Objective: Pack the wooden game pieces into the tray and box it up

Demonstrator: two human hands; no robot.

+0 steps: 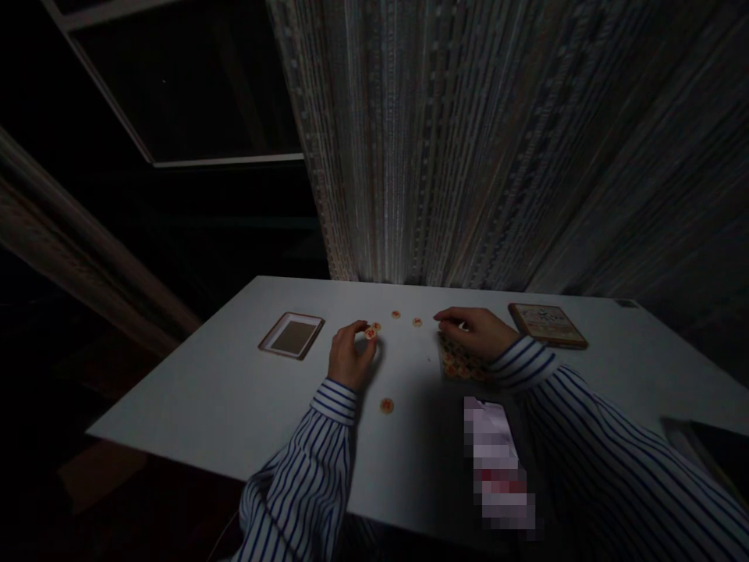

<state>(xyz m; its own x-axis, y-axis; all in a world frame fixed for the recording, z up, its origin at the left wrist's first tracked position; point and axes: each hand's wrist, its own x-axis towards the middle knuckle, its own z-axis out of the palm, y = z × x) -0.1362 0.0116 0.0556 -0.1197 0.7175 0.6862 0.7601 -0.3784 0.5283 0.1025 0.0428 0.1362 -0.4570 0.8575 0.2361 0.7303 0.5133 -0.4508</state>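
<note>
My left hand (pixel 349 355) pinches a round Chinese chess piece (pixel 370 333) with red marking between thumb and fingers. Just behind it, another piece (pixel 376 326) is partly covered. Two more pieces, one at the back (pixel 396 314) and one to its right (pixel 417 321), lie on the white table, and a single piece (pixel 387 406) lies closer to me. Over a box of chess pieces (pixel 456 367) is my right hand (pixel 477 329), its thumb and fingers bent together. Whatever its fingertips hold, if anything, is too dark to make out. The hand hides part of the box.
A shallow open box lid or tray (pixel 299 318) lies at the left of the table (pixel 234 406). At the right back is a flat wooden box with a printed top (pixel 547 325). A phone (pixel 497 460) with a blurred screen lies near me. A curtain (pixel 421 156) hangs behind.
</note>
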